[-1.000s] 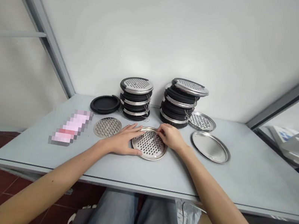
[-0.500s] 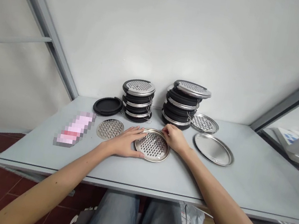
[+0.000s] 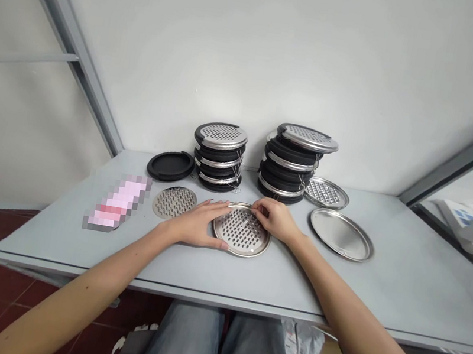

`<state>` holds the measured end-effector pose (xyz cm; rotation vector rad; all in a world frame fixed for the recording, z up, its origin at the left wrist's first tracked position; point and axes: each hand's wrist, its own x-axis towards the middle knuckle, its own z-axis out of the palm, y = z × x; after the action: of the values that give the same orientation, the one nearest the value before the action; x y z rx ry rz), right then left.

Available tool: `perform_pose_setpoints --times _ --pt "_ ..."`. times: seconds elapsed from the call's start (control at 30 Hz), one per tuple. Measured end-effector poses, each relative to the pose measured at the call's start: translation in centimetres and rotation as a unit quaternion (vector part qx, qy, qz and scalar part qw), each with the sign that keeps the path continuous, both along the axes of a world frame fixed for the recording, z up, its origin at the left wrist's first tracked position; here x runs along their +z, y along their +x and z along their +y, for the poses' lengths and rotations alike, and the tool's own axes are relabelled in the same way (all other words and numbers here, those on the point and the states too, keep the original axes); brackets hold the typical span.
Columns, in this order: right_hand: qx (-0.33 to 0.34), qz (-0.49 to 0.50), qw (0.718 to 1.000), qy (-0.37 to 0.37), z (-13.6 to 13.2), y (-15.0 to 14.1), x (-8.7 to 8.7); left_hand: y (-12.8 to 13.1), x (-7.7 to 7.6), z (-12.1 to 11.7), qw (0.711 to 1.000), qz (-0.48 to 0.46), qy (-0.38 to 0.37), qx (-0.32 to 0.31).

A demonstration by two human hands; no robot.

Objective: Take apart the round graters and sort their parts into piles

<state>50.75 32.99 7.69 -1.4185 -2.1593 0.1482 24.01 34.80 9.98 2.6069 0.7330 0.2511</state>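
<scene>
Round grater (image 3: 240,232) lay between left hand (image 3: 198,223) and right hand (image 3: 275,218);
left splayed across its nine-o'clock rim; right curled at one o'clock, grip, if any, unclear.

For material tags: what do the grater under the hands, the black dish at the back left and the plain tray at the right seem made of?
Grater: metal, likely stainless steel, shiny, from the silvery glints on its holed face. Black dish: matte plastic or rubber, evenly dark with little glare; which is unclear. Tray: metal, perhaps steel, satin, with soft reflections.
</scene>
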Motion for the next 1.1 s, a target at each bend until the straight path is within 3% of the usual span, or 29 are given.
perform_pose_setpoints --times 0.63,1.1 --pt "-0.039 -0.016 0.999 0.007 0.01 -0.17 -0.11 0.02 -0.21 -0.2 1.0 -0.008 -0.009 0.012" --pt "0.01 -0.009 1.0 0.016 -0.23 -0.07 0.01 0.01 -0.1 -0.04 0.999 -0.027 -0.024 0.026"
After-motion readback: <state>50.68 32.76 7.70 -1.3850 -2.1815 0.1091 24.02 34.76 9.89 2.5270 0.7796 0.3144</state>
